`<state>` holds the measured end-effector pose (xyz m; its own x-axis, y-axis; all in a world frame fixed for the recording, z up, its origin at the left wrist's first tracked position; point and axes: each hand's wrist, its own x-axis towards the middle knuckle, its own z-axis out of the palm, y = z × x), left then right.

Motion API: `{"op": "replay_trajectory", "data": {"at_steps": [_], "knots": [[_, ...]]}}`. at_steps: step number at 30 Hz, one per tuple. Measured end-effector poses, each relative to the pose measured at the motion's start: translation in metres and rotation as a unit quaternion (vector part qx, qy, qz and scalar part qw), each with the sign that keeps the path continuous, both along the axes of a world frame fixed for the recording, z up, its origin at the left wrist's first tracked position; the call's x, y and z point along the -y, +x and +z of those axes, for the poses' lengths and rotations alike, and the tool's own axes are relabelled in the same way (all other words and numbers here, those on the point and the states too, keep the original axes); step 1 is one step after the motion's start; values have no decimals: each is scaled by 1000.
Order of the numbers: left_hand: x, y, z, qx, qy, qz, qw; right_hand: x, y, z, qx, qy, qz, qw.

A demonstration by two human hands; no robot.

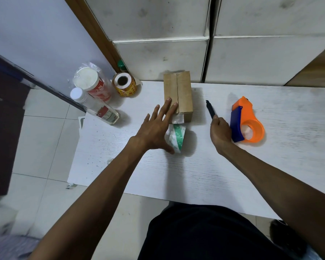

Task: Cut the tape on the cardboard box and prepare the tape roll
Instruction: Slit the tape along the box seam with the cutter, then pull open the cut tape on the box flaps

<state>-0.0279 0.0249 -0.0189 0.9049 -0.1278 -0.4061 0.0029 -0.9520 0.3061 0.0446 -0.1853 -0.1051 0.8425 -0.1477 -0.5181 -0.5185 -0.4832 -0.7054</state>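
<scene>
Nearest the camera, dark-clad lap at frame bottom, both bare forearms reaching out over the white bench [195, 177]. Left hand [156, 128] spread wide, fingers splayed, holding nothing; fingertips [168, 100] rest on the near left top of the cardboard box [178, 94], thumb down by the tape roll [176, 137]. Tape roll: white with green print, standing on edge, just in front of the box and partly under the left palm. Right hand [220, 129] closed around a black cutter [210, 109], tip pointing away, right of the box and not touching it. Orange and blue tape dispenser [247, 122] lies just right of the right hand, spool bay with no roll in it. Box is upright-ish, taped seam running down its top, loose pale tape hanging at its near end. Further left: clear bottle [96, 106] lying down, wrapped cup stack [92, 83], yellow label roll [124, 83]. Behind, white cabinets [251, 59].
</scene>
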Motion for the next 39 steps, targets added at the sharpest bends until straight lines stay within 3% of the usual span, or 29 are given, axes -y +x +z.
{"op": "replay_trajectory", "data": {"at_steps": [11,16,22,28,32,39], "knots": [[1,-3,-5,14,-9,12,1000,-5,5,3,-110,-25,72,991],[4,-14,-13,45,8,27,999,-3,1,8,18,-178,166,970],[7,-28,-18,66,-12,36,997,0,-9,12,60,-230,221,946],[9,-31,-21,82,-44,43,995,-7,-19,29,190,-66,217,955],[7,-33,-21,94,-84,55,991,-14,-19,45,179,21,235,955],[-8,-36,-17,171,-139,95,971,-15,-2,68,271,17,245,931]]}}
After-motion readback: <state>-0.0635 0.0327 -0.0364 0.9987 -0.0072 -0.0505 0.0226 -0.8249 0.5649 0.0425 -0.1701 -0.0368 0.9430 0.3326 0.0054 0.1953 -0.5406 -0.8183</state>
